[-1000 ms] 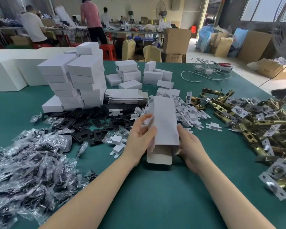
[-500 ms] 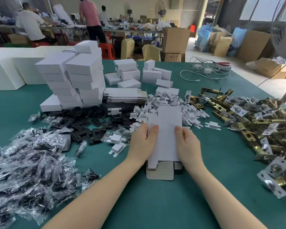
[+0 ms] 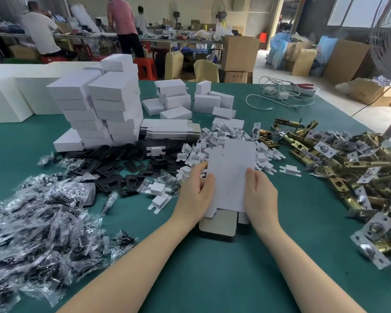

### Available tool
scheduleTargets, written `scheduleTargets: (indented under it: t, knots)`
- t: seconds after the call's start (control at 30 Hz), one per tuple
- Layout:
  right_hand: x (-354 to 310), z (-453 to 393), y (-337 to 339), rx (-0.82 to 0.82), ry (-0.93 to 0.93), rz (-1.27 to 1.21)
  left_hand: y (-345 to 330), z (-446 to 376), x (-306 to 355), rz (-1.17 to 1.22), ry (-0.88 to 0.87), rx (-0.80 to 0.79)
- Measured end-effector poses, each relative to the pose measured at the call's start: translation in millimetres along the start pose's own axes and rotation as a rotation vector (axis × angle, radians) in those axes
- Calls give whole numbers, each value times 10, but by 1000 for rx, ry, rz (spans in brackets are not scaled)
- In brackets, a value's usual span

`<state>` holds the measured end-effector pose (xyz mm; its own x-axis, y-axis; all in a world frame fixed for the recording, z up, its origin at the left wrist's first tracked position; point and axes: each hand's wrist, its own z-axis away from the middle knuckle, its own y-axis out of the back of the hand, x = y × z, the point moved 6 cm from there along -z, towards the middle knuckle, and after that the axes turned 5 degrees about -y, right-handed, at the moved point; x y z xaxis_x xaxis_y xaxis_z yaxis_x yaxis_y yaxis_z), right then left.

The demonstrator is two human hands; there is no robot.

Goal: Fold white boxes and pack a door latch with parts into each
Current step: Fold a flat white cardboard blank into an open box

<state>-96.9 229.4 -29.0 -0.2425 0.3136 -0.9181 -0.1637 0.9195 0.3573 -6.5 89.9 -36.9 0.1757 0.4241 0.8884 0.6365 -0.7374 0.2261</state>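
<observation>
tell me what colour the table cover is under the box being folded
Teal green, a plain table cover; the head view shows it.

The green bench (image 3: 212, 279) carries stacked boxes (image 3: 95, 109) and flat blanks (image 3: 169, 129) at the back. Bagged parts (image 3: 36, 227) lie left, black plates (image 3: 113, 168) and white clips (image 3: 224, 141) mid-bench, brass latches (image 3: 348, 168) right

The white box blank (image 3: 229, 175), held up as an open sleeve a second ago, is now lying pressed flat toward the tabletop (image 3: 212, 279). The left hand (image 3: 195, 195) and right hand (image 3: 261, 198) are shifting from an upright grip to its side edges, thumbs on top.
</observation>
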Motion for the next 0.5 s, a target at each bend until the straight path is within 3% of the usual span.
scheduleTargets:
  t: [0.07,0.23,0.4,0.5]
  knots:
    - [9,5,13,-13,0,-65,10,-9,-12,-19,10,17]
    - [80,126,-206,-286,11,-2,184,-41,-86,29,100,204]
    - [124,28,-43,-64,-34,-95,117,-22,-118,137,140,68]
    - [118,44,-37,-94,-23,-146,54,-20,-116,131,159,-42]
